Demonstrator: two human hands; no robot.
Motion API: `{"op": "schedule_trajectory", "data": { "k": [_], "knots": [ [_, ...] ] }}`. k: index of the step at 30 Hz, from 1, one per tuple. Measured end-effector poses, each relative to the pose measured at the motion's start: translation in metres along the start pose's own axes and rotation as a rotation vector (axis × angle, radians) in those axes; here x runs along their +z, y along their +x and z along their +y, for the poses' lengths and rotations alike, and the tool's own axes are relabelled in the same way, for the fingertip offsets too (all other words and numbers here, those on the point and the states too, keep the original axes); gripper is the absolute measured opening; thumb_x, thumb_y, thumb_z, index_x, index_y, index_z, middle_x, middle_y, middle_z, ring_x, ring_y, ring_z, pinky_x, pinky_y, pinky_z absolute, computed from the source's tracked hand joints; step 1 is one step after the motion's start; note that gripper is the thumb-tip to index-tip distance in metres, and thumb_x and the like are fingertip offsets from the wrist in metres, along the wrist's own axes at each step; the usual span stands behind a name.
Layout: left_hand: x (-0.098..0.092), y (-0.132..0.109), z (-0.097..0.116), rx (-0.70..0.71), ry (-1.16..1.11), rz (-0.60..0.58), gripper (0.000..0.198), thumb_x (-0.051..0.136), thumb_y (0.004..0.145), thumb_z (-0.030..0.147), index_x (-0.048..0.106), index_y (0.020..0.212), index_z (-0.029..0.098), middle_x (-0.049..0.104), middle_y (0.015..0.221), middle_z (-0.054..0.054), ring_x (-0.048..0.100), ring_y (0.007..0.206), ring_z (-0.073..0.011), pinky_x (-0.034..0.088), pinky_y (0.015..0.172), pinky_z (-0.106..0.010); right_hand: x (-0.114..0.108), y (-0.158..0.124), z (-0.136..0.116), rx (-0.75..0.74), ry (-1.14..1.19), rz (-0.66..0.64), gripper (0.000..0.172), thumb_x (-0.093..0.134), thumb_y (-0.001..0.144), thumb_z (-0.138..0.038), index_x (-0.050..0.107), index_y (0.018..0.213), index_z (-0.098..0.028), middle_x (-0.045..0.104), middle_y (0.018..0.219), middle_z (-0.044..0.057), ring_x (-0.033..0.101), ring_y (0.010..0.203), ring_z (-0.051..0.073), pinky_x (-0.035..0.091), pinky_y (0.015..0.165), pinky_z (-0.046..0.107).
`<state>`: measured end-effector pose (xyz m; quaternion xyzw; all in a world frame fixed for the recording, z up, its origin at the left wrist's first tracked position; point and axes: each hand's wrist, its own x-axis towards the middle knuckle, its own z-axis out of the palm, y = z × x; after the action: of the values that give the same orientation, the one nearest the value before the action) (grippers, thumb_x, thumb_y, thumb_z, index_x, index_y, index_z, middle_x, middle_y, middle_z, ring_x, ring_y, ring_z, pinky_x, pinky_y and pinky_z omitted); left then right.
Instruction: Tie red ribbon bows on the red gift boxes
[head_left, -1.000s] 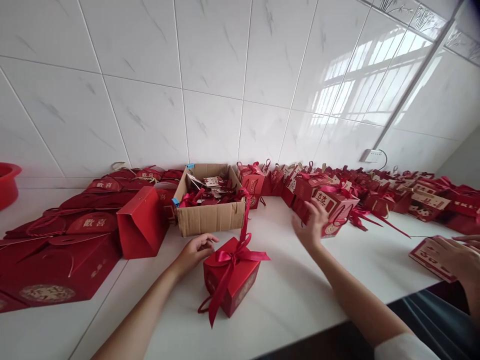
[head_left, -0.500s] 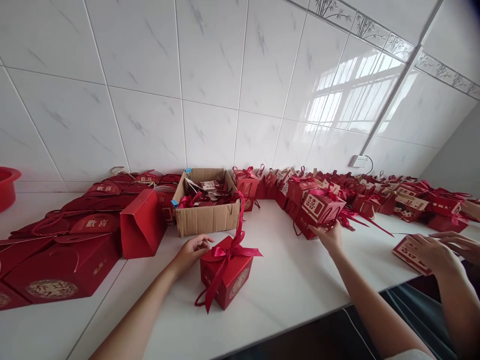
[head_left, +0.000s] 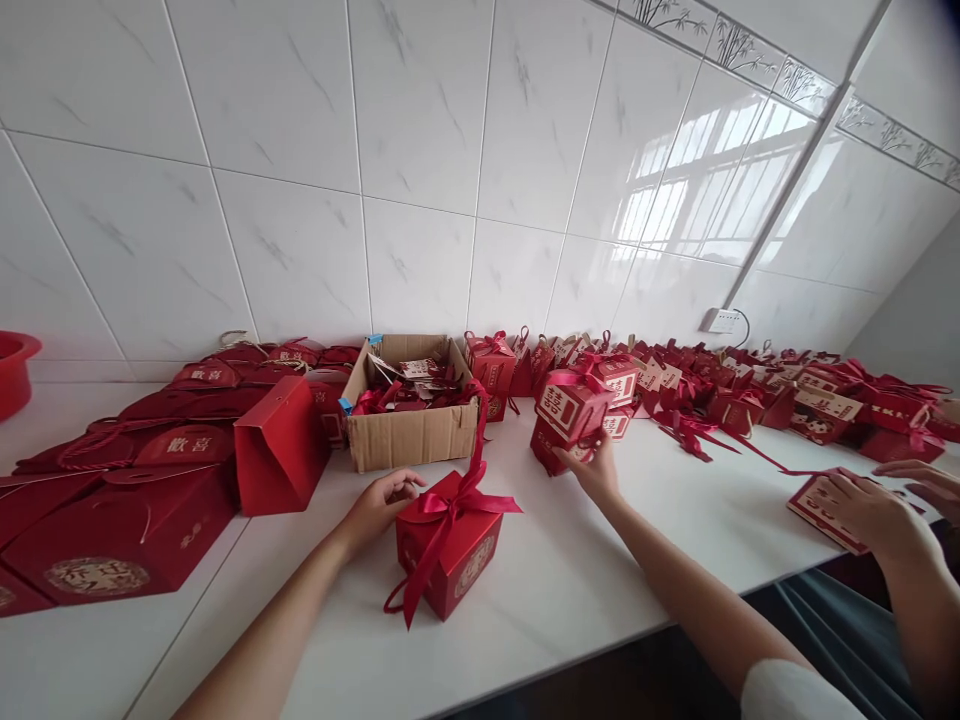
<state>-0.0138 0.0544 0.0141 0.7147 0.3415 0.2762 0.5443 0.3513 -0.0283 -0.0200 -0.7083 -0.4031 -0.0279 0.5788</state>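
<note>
My right hand [head_left: 595,468] grips the lower part of a red gift box [head_left: 571,408] with a white double-happiness panel and a ribbon bow. A darker red part sits beneath that panel; I cannot tell whether it is a second box. Close to the front edge stands another red gift box [head_left: 459,545], tied with a pink-red satin bow and bearing a round gold print. Loosely curled beside its back left corner is my left hand [head_left: 384,505], with nothing seen in its fingers. Its fingertips are partly hidden.
A cardboard carton [head_left: 412,443] of red and white cards stands behind. Large red boxes [head_left: 135,530] and a plain red box [head_left: 281,450] are on the left. Many small gift boxes line the right wall. At right, another person's hands [head_left: 874,510] rest on a flat red-and-white piece [head_left: 810,505].
My right hand has moved left with the red gift box, bringing it nearer to the bow-tied box. My left hand stays almost where it was.
</note>
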Motion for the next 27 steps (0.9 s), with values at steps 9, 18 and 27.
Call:
{"op": "schedule_trajectory", "data": {
  "k": [9, 18, 27],
  "knots": [
    [-0.003, 0.004, -0.004, -0.018, 0.016, -0.021, 0.036, 0.065, 0.066, 0.038, 0.057, 0.093, 0.016, 0.061, 0.073, -0.001, 0.056, 0.073, -0.0196, 0.039, 0.067, -0.028, 0.075, 0.049, -0.006, 0.078, 0.025, 0.089, 0.102, 0.077, 0.053, -0.051, 0.031, 0.135, -0.011, 0.041, 0.134, 0.024, 0.039, 0.126, 0.038, 0.036, 0.101, 0.050],
    [-0.005, 0.007, -0.006, -0.016, 0.044, -0.017, 0.035, 0.060, 0.067, 0.034, 0.057, 0.097, 0.016, 0.055, 0.076, 0.000, 0.052, 0.074, -0.0184, 0.038, 0.067, -0.027, 0.140, 0.066, -0.018, 0.090, -0.006, 0.091, 0.106, 0.077, 0.056, -0.050, 0.028, 0.139, -0.006, 0.041, 0.135, 0.027, 0.040, 0.125, 0.041, 0.033, 0.102, 0.050],
    [-0.007, 0.009, -0.011, -0.015, 0.079, -0.025, 0.038, 0.058, 0.067, 0.038, 0.057, 0.097, 0.015, 0.057, 0.078, -0.003, 0.053, 0.076, -0.0207, 0.039, 0.071, -0.030, 0.162, 0.066, -0.016, 0.081, 0.025, 0.152, 0.102, 0.065, 0.066, -0.066, 0.029, 0.140, -0.006, 0.033, 0.137, 0.029, 0.031, 0.127, 0.044, 0.026, 0.103, 0.056]
  ]
}}
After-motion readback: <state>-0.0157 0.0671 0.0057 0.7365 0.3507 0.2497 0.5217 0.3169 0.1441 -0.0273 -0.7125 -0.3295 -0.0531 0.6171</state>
